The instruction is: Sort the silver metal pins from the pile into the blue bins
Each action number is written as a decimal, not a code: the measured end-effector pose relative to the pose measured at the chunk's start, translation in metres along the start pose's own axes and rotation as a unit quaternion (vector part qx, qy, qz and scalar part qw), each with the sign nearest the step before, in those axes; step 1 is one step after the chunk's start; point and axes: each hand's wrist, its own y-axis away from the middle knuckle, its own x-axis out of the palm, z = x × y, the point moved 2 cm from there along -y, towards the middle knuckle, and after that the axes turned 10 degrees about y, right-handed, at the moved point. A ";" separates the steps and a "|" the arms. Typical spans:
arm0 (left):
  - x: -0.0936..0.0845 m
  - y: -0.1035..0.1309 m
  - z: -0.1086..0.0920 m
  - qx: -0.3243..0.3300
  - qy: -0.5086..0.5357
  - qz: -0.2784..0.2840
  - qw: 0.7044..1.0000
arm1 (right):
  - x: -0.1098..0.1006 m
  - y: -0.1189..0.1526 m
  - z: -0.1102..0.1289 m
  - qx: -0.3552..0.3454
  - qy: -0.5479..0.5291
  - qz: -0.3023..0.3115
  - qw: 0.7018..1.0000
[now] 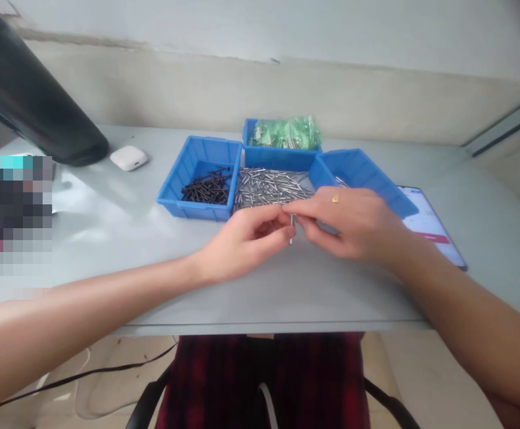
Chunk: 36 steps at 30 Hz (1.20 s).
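- the thumb and fingers of the left hand (246, 241) pinch a slim silver pin (291, 229), held roughly upright just above the near part of the desk (251, 304).
- the right hand (353, 223), wearing a gold ring (335, 198), meets it with bent fingers near the pin's upper end; whether they grip is unclear.
- just beyond the hands, many loose silver pins (273, 185) lie between three blue bins.
- the left bin (197, 210) holds dark screws (206, 189); the back bin (282, 159) holds a green plastic bag (287, 132); the right bin (374, 182), partly hidden, shows some silver pieces.
- a lit phone (441, 235) lies beside the right bin.
- farther left sit a white case (128, 158) and a dark cylinder (40, 95).
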 end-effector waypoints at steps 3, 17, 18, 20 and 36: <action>0.000 0.000 0.000 -0.003 -0.005 -0.001 1.000 | 0.001 0.000 -0.001 0.014 0.011 0.005 1.000; -0.002 -0.001 -0.003 0.024 -0.020 -0.040 0.999 | -0.004 -0.003 0.001 0.045 0.024 0.022 0.998; -0.002 -0.001 -0.003 0.028 -0.020 -0.043 0.998 | -0.005 -0.003 0.001 0.047 0.020 0.023 0.998; -0.002 0.000 -0.003 0.036 -0.018 -0.051 0.998 | -0.005 -0.003 0.002 0.049 0.015 0.027 0.998; -0.001 0.000 0.000 0.061 0.021 -0.085 0.994 | -0.004 -0.004 0.002 0.039 0.020 0.060 0.997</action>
